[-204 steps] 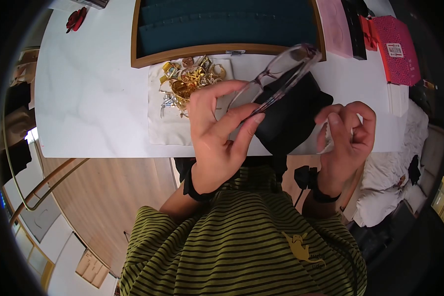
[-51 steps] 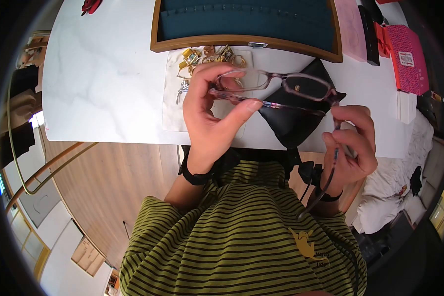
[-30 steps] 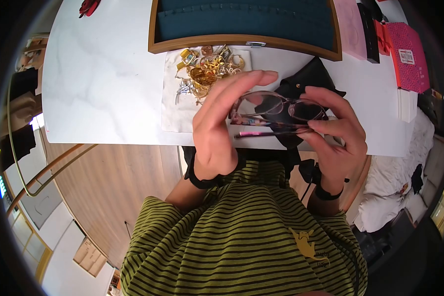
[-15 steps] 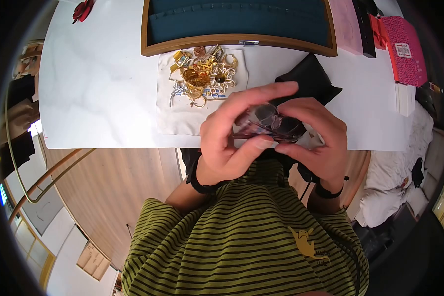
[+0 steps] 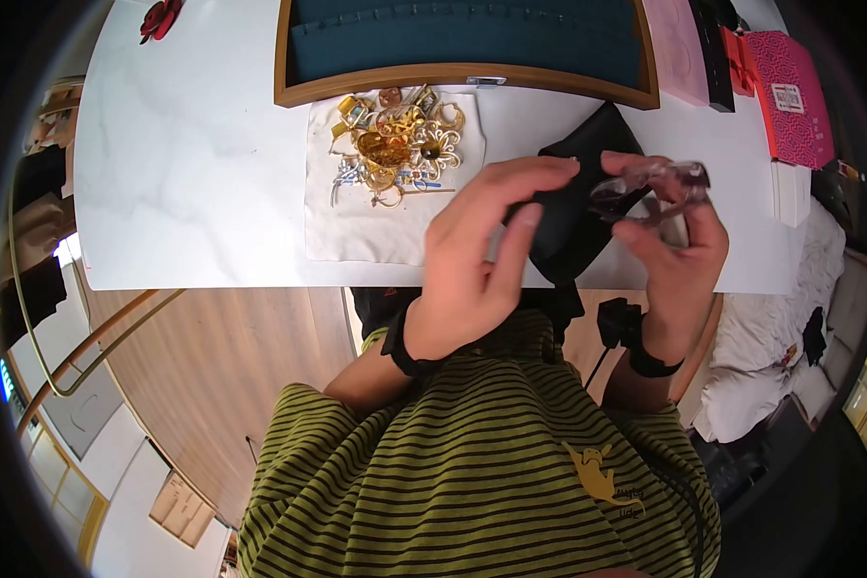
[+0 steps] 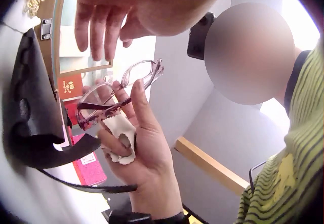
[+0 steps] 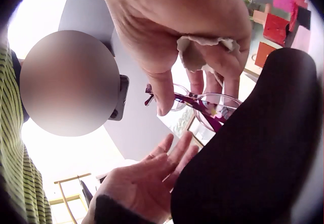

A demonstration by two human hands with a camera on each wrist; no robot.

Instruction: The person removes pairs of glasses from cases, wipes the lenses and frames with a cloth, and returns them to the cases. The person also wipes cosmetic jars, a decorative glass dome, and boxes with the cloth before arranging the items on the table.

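Note:
In the head view my right hand [image 5: 684, 255] holds a pair of eyeglasses [image 5: 692, 180] above the table's right side. The frame is clear and purplish, and a flower-patterned temple [image 7: 212, 110] lies folded across the lenses. A crumpled whitish cloth [image 6: 122, 138] is tucked in the same hand's curled fingers. My left hand [image 5: 477, 255] is apart from the glasses, its fingers loosely bent around nothing. Beyond its fingertips, a black leather-like pouch [image 5: 573, 226] lies on the table, partly hidden by both hands in the head view.
Gold and silver jewellery [image 5: 390, 144] is heaped on a pale cloth [image 5: 356, 236] left of my hands. A wooden case [image 5: 405, 82] with dark teal lining stands behind. Pink and red boxes [image 5: 790, 106] and a white box [image 5: 792, 193] line the right side of the white table [image 5: 183, 193].
The glasses pass from my left hand to both hands, their temples fold in, and they move right in my right hand. My left hand has let go of them.

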